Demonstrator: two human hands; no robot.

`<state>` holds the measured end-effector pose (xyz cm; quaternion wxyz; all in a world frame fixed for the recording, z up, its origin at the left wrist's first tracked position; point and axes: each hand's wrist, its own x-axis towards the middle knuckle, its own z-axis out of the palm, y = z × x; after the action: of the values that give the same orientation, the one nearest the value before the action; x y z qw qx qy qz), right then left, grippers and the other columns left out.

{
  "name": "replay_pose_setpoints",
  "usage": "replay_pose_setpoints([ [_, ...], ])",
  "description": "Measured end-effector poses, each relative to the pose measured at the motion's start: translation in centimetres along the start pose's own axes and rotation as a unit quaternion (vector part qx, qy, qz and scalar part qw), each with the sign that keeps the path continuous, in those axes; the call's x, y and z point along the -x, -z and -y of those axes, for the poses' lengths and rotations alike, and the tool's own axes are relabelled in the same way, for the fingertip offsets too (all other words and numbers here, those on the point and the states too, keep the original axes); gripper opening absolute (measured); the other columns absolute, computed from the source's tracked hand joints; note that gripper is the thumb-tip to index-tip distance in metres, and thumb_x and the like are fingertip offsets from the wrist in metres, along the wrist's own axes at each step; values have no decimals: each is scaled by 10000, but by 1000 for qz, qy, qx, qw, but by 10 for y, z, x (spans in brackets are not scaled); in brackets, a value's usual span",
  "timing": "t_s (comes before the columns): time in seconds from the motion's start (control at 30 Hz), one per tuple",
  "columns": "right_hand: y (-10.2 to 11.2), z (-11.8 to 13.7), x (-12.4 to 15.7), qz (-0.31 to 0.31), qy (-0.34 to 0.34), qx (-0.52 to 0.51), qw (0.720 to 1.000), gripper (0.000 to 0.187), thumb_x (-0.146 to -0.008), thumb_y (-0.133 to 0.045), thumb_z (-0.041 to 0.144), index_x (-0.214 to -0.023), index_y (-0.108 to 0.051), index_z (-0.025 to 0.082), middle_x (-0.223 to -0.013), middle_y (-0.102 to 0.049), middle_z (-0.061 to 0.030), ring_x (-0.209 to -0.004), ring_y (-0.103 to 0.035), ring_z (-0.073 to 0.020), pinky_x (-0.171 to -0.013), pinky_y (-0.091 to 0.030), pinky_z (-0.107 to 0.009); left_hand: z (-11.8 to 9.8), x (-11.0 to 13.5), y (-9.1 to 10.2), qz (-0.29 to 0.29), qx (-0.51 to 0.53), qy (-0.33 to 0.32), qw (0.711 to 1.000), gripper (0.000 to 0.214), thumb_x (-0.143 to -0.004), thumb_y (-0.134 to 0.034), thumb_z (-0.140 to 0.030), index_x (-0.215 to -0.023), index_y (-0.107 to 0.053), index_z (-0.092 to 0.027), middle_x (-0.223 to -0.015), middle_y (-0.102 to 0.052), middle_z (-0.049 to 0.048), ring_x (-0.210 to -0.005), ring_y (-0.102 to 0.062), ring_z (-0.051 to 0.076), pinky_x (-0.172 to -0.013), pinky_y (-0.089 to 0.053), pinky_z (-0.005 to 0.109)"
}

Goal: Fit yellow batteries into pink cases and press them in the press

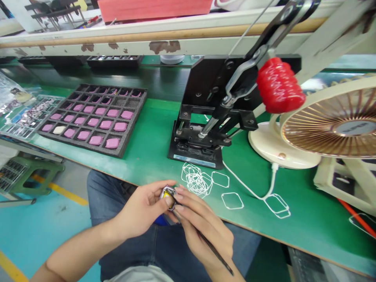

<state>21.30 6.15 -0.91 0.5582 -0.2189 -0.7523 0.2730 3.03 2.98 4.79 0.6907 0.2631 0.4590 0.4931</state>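
Note:
My left hand (143, 207) is closed around a small smartwatch case (167, 192) with a pale purple rim, its inside facing up and a yellow part showing in it. In my right hand (202, 223) is a slim dark pair of tweezers (214, 250), its tip end at the case and its back end pointing down to the right. Fingers partly hide the case and the tips. Just beyond my hands, on the green bench, lies a loose pile of thin white square gasket rings (195, 180). Single white rings (232, 201) lie to its right.
A black hand press (199, 137) with a red-wrapped handle (279, 86) stands ahead. A cream fan (329, 121) and its white cable (243, 182) are at right. A dark foam tray (125, 145) of mostly purple watch cases sits left, beside a tray of small parts (35, 113).

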Motion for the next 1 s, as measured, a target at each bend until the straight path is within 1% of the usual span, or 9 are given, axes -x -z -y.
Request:
replay_pose_setpoints([
  [0.13,-2,1,-2,7,-11,-4,1000,465,-888,-743,-107,-1266,-777,162,-1310,-766,-127,-1280,-734,-333,-1053,-691,-540,1,1,-1,-15,-19,-11,1000,539,-884,-908,-456,-1340,-779,-199,-1159,-826,116,-847,-774,182,-804,-668,311],
  [0.3,-3,-1,0,18,-12,-5,1000,501,-895,-742,-106,-1309,-769,174,-1330,-759,-122,-1299,-725,-322,-1074,-682,-534,3,1,1,-26,-56,-11,998,557,-899,-879,-497,-1361,-776,-205,-1238,-814,134,-970,-783,235,-860,-664,350],
  [0.47,-3,-4,4,41,11,14,999,533,-934,-741,-53,-1386,-750,229,-1336,-763,-105,-1331,-709,-326,-1074,-678,-563,4,1,4,-40,-67,-24,997,505,-907,-882,-448,-1347,-789,-218,-1299,-804,134,-1208,-753,290,-1060,-602,399],
  [0.53,-4,-5,7,37,17,28,999,504,-947,-743,-25,-1382,-758,229,-1326,-769,-107,-1332,-709,-332,-1063,-682,-569,4,1,4,-34,-55,-21,998,486,-906,-889,-422,-1336,-795,-216,-1294,-806,139,-1235,-744,295,-1093,-579,407],
  [0.67,-4,-6,8,22,38,34,998,492,-960,-719,-24,-1390,-753,213,-1325,-769,-119,-1330,-710,-343,-1038,-690,-582,4,1,5,-16,-23,0,1000,496,-901,-900,-401,-1345,-786,-211,-1270,-811,146,-1142,-765,278,-983,-612,377],
  [0.8,-3,-5,8,12,19,25,999,521,-962,-712,-25,-1402,-744,253,-1327,-772,-102,-1300,-729,-340,-1021,-697,-588,4,1,5,-5,15,2,1000,471,-897,-911,-348,-1335,-791,-222,-1292,-799,143,-1147,-751,272,-950,-613,357],
  [0.87,-3,-4,10,-13,10,20,1000,489,-961,-716,-17,-1363,-761,259,-1319,-776,-97,-1268,-746,-345,-999,-706,-596,2,1,4,15,54,13,998,445,-900,-908,-318,-1321,-797,-221,-1282,-795,141,-1118,-756,267,-929,-621,356],
  [0.93,-3,-2,15,-51,-2,21,998,462,-949,-726,-23,-1309,-780,263,-1316,-778,-90,-1234,-763,-350,-970,-717,-597,-1,0,4,33,105,27,994,402,-930,-875,-314,-1305,-797,-191,-1246,-796,157,-1055,-774,273,-893,-636,371],
  [1.0,-1,0,20,-97,-12,23,995,469,-936,-725,-37,-1283,-787,271,-1306,-781,-78,-1223,-766,-365,-960,-713,-625,-4,-2,3,27,137,34,990,348,-958,-838,-287,-1280,-792,-162,-1230,-795,177,-1002,-790,279,-852,-647,377],
])
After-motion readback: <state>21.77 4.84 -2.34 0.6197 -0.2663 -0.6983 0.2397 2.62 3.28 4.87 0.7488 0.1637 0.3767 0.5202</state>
